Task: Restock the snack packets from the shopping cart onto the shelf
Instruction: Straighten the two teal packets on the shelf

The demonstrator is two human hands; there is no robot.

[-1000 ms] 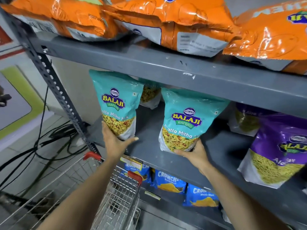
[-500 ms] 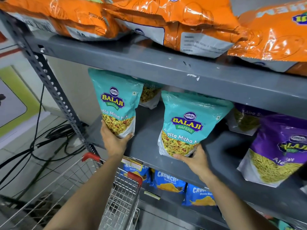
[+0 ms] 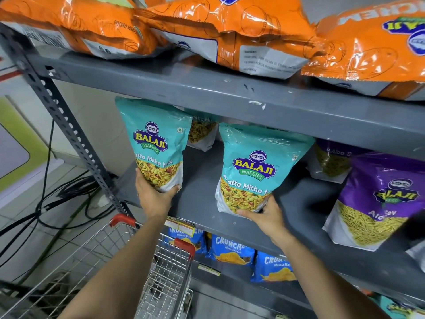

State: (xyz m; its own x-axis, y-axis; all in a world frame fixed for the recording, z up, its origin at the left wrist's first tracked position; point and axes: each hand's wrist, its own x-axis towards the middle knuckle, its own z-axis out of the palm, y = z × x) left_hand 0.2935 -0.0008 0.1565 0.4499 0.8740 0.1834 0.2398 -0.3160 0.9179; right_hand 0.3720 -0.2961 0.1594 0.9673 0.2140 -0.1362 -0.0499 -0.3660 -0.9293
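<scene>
My left hand [image 3: 153, 196] grips the bottom of a teal Khatta Mitha Mix packet [image 3: 153, 143], held upright at the left end of the grey middle shelf [image 3: 197, 180]. My right hand [image 3: 264, 216] holds the bottom of a second teal packet [image 3: 257, 169], standing upright on the same shelf further right. A third teal packet [image 3: 202, 132] stands behind, between the two. The wire shopping cart [image 3: 165, 275] with red corners sits below my left arm; its contents are hidden from view.
Orange wafer bags [image 3: 230, 26] lie on the top shelf. Purple Aloo Sev packets [image 3: 379, 196] stand at the right of the middle shelf. Blue Crunchex packets [image 3: 230, 249] fill the shelf below. A perforated grey upright [image 3: 69, 134] frames the left; black cables [image 3: 53, 203] trail on the floor.
Both packets have moved slightly deeper onto the middle shelf, the right one lower and resting on it. Both hands keep their grip at the packets' bottoms.
</scene>
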